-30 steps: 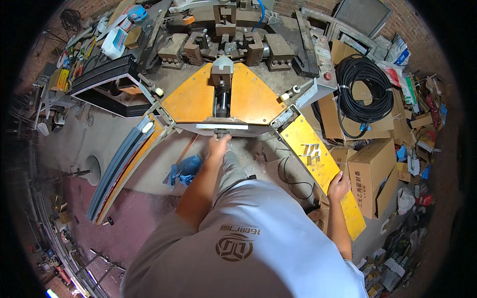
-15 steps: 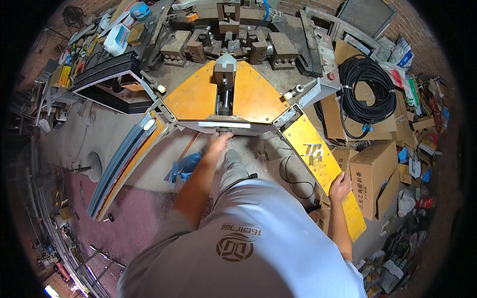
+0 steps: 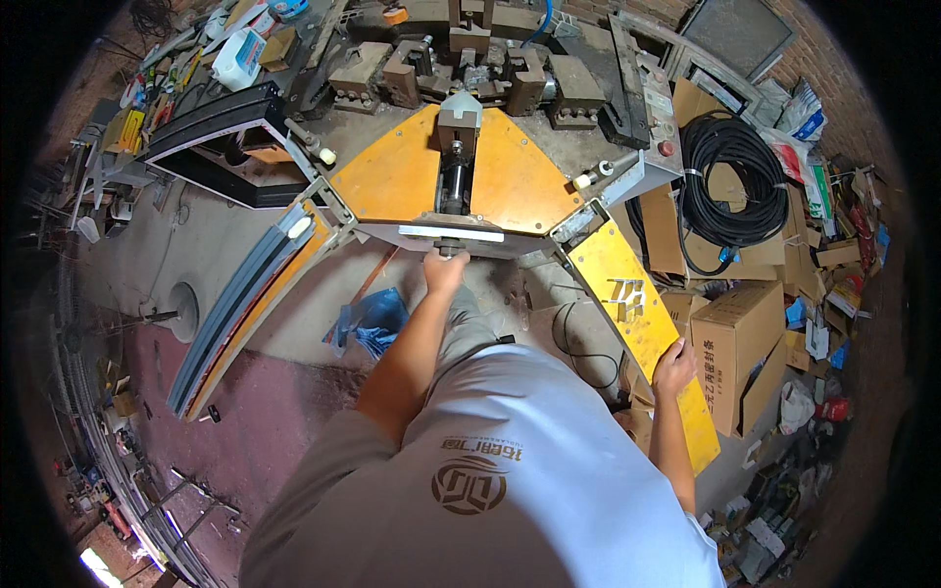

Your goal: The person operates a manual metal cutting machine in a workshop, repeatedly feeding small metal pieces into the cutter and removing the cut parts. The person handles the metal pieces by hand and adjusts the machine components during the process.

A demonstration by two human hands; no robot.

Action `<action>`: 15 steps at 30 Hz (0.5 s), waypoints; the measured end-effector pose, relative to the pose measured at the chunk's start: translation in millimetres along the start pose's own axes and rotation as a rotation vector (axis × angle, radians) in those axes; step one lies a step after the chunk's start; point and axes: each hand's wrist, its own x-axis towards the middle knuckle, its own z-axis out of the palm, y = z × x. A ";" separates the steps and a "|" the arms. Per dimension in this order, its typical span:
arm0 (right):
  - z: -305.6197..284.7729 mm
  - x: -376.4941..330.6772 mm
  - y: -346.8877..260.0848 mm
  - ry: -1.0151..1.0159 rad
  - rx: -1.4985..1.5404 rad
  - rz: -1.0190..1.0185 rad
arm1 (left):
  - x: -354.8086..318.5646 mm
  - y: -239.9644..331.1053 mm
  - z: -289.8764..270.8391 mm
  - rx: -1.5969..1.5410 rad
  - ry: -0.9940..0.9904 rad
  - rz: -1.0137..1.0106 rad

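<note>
My left hand (image 3: pixel 444 270) is closed round a dark knob (image 3: pixel 448 248) under the front edge of the machine; the fingertips are hidden. Above it, a threaded shaft (image 3: pixel 455 186) runs between two orange-yellow plates (image 3: pixel 515 176) toward a grey metal block (image 3: pixel 460 113). To the right, my right hand (image 3: pixel 674 368) grips the outer edge of a long yellow support arm (image 3: pixel 694 416), its fingers wrapped over the side. Small metallic shapes (image 3: pixel 625 298) show on that arm, farther up; I cannot tell whether they are cut-outs or loose pieces.
A second arm with grey strips (image 3: pixel 235 309) reaches out on the left, beside a black frame (image 3: pixel 221 147). Clamping blocks (image 3: pixel 576 93) line the machine's back. Coiled black hose (image 3: pixel 730 181) and a cardboard box (image 3: pixel 735 348) lie right. A blue bag (image 3: pixel 377 318) is on the floor.
The view has shifted slightly, so the machine sits a little farther right and higher. My left hand has turned a little at the knob. My right hand keeps its hold on the yellow arm.
</note>
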 end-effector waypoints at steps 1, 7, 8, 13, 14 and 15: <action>0.6 -0.4 -0.3 0.030 0.011 -0.033 | 0.3 0.0 -1.4 -0.241 -0.109 -0.136; 3.9 0.9 1.3 0.017 -0.011 -0.016 | 10.7 -1.7 -2.1 0.414 0.201 0.039; 4.0 0.6 1.6 0.017 -0.008 -0.008 | 10.7 -2.5 1.5 0.408 0.257 0.023; 3.7 0.2 1.4 0.041 0.002 -0.042 | 9.7 -0.3 -0.5 -0.556 -0.307 -0.431; 3.3 0.3 1.3 0.029 0.000 -0.023 | 9.7 1.2 -2.4 -0.269 -0.229 -0.308; 3.6 0.1 0.2 0.041 0.006 -0.025 | 7.3 1.9 0.7 0.021 -0.062 -0.202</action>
